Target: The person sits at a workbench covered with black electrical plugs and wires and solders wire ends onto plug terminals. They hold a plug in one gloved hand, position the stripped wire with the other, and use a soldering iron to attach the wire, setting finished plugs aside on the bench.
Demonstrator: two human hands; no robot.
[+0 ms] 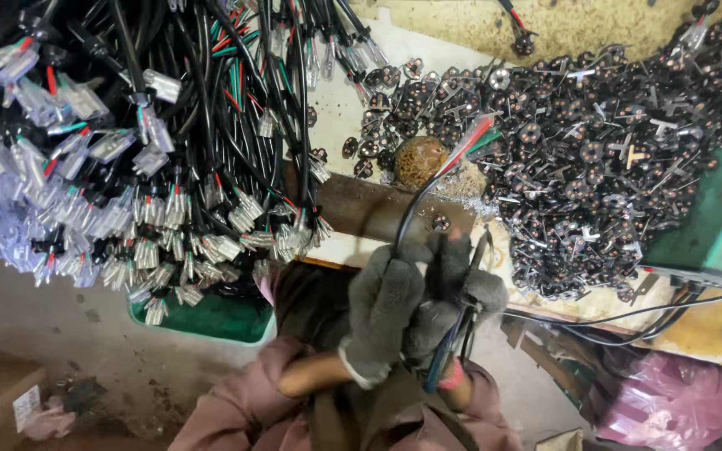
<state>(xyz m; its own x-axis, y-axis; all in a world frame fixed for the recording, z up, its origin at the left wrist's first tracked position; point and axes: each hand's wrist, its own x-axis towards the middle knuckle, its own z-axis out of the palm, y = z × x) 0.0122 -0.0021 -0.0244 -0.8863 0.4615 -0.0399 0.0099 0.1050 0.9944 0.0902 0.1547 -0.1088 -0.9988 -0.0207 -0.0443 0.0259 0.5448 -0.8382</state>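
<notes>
Head view looked down on both gloved hands held close together near the body. The left hand (pixel 382 313) was closed around a black cable (pixel 415 209) that rose to stripped red, white and green wire ends near a brown round object (pixel 419 160). The right hand (pixel 453 305) was clenched over the cable's lower part. Far right lay a heap of black plug inserts (pixel 595 159); far left hung bundled cables (pixel 169 150)

A bundle of black cables (pixel 169 150) with clear connectors fills the upper left. A heap of small black plug inserts (pixel 595 159) covers the upper right, with a pink bag (pixel 670 397) at lower right.
</notes>
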